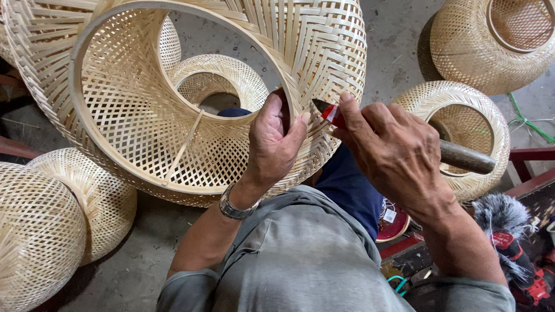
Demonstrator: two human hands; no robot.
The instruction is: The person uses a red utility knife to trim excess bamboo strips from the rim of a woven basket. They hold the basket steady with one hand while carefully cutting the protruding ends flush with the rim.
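Over the lap, left hand [274,141] grips the rim of a big woven bamboo lampshade [173,92], while right hand [393,153] is wrapped around a wooden-handled knife [404,138], blade tip at the rim.

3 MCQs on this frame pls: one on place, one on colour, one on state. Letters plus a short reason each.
1. Where does the left hand grip the large woven bamboo shade?
A. on its round rim
B. on its far outer wall
C. not touching it

2. What colour is the band on the knife, just behind the blade?
A. blue
B. red
C. yellow

3. How is the right hand?
A. open and flat
B. resting on the floor
C. shut round the knife's handle, tip at the rim

Answers:
1 A: the fingers curl over the hoop-shaped rim, thumb on the outside.
2 B: a red band shows between the dark tip and the fingers.
3 C: the fingers wrap the handle, whose dark end sticks out behind the hand, and the tip meets the rim beside the left thumb.
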